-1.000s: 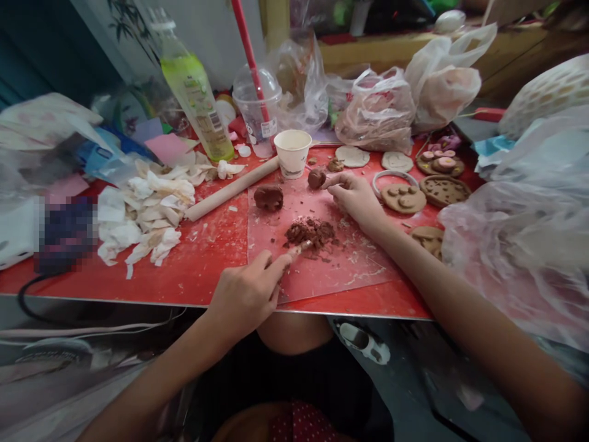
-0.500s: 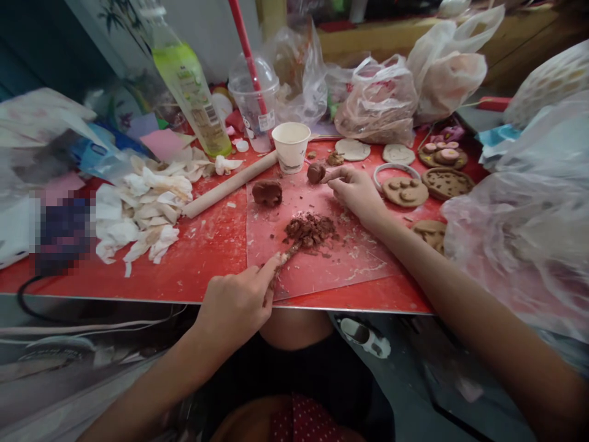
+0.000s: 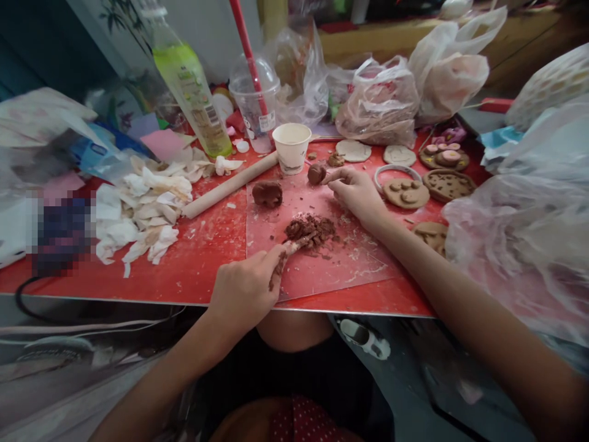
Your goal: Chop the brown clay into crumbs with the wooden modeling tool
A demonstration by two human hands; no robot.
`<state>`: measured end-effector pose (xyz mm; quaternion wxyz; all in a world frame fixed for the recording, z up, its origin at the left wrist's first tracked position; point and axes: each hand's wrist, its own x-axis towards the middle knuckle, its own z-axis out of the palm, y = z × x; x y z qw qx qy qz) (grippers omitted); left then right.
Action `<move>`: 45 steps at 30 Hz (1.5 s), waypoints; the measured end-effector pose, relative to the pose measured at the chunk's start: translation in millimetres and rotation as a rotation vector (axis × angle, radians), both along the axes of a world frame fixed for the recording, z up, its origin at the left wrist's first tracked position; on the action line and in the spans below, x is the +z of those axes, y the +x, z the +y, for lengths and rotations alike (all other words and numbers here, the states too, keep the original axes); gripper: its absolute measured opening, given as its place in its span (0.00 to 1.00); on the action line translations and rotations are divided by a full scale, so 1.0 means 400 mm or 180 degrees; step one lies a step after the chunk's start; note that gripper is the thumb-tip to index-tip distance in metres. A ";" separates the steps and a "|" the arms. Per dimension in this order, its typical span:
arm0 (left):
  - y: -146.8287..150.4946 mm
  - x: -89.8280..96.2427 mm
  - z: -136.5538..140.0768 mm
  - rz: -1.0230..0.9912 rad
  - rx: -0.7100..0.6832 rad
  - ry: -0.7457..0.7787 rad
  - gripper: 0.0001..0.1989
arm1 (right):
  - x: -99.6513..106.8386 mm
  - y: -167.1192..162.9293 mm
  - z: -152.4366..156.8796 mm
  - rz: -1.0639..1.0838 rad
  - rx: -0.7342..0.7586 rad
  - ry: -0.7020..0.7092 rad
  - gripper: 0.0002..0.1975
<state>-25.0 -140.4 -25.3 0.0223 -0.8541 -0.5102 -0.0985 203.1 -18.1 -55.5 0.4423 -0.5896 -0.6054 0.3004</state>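
My left hand (image 3: 248, 279) is closed around a thin clay-smeared stick (image 3: 299, 243). Its tip presses into a heap of crumbled dark brown clay (image 3: 310, 228) on a clear plastic sheet (image 3: 340, 270). The fingers of my right hand (image 3: 352, 190) are curled together, their tips against the right side of a small round lump of brown clay (image 3: 316, 174). Whether they grip anything there is hidden. Left of that lump lies a bigger brown clay piece (image 3: 267, 193). A white paper cup (image 3: 291, 150) stands just behind.
A rolling pin (image 3: 230, 185) lies left of the sheet, beside crumpled tissues (image 3: 147, 202). Flat clay discs (image 3: 405, 193) and a ring sit at the right. Behind are a green bottle (image 3: 193, 98), a plastic cup (image 3: 255, 116) and bags (image 3: 380, 104). The red table's front edge (image 3: 354, 310) is near.
My left hand has moved slightly up and right, pushing the stick's tip further into the crumbled clay. My right hand and the clay lumps have stayed about where they were.
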 end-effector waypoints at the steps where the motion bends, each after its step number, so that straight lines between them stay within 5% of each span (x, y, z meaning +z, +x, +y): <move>1: 0.003 -0.002 -0.003 0.0055 0.0056 0.0036 0.16 | 0.000 0.000 0.000 0.0008 -0.0004 0.0009 0.08; 11: -0.065 0.031 -0.033 0.0295 0.0311 -0.0540 0.14 | 0.011 0.000 -0.005 0.0303 0.0046 -0.0198 0.06; 16: -0.099 0.035 -0.024 -0.2304 0.0694 -0.0929 0.09 | 0.075 0.008 -0.027 0.0873 -0.0020 -0.0246 0.05; 21: -0.011 0.055 0.044 -0.4540 0.0368 -0.1672 0.02 | 0.146 -0.035 -0.086 0.0300 0.1327 -0.0610 0.10; 24: 0.036 0.072 0.073 -0.5316 0.0467 -0.2159 0.04 | 0.166 -0.074 -0.123 0.0188 0.2096 -0.0770 0.18; 27: 0.058 0.075 0.071 -0.5518 0.0519 -0.2494 0.04 | 0.178 -0.102 -0.153 0.0832 0.2097 -0.0802 0.19; 35: 0.089 0.039 0.033 -0.4741 0.0258 -0.2421 0.08 | 0.177 -0.141 -0.220 0.1641 0.1627 -0.1061 0.13; 40: 0.068 0.003 0.033 -0.2357 -0.0854 -0.0786 0.10 | 0.218 -0.058 -0.228 0.1819 0.0215 -0.0045 0.06; 45: 0.057 -0.036 0.039 -0.0490 -0.1482 0.0395 0.15 | 0.218 0.060 -0.259 0.0928 -0.0324 -0.0029 0.10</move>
